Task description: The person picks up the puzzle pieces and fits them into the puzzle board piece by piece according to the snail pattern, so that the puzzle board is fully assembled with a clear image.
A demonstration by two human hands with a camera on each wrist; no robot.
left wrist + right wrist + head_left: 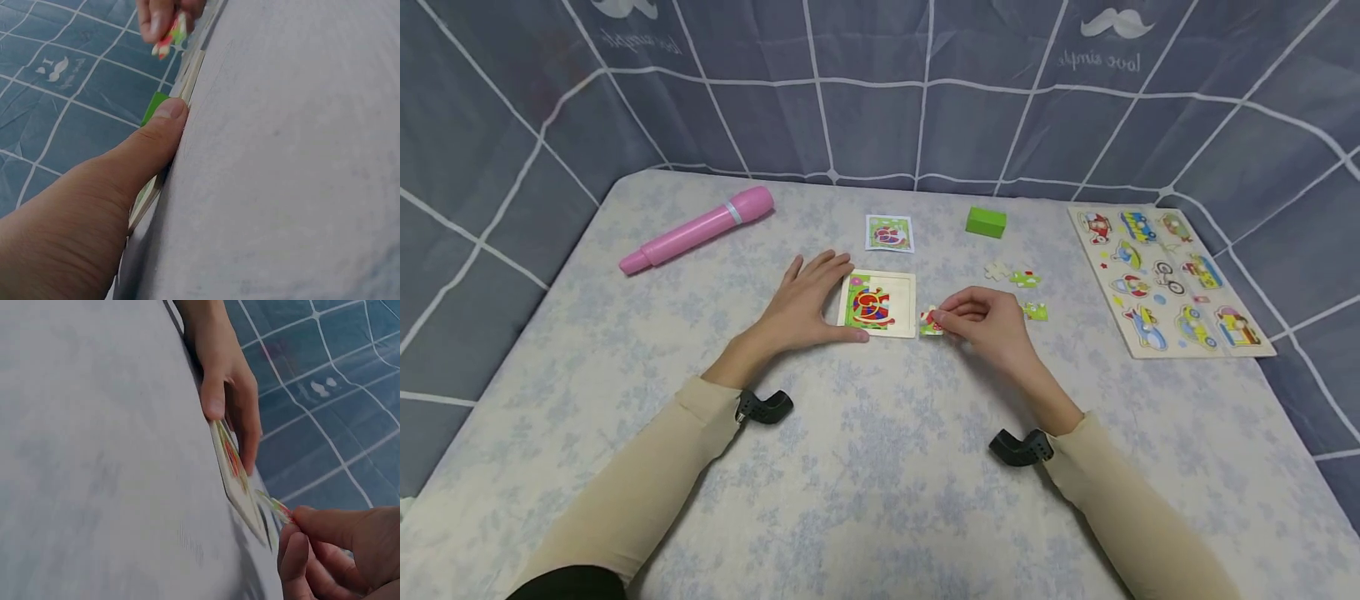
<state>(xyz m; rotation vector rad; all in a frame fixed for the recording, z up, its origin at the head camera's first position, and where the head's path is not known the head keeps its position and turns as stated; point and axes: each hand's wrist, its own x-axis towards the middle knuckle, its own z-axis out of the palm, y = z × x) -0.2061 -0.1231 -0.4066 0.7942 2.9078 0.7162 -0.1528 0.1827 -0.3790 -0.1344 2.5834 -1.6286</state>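
Nearest the camera, reaching in with beige fabric sleeves. Spreading the left hand wide, touching the edges of a square pale wooden puzzle tray with thumb and nearly straight fingers, probably to stop it sliding. Pinching a small green, white and red jigsaw piece in the right hand, closed right onto it, taken by one side, likely to leave the rest free. Jutting from the fingertips toward the tray, just beside its right edge.
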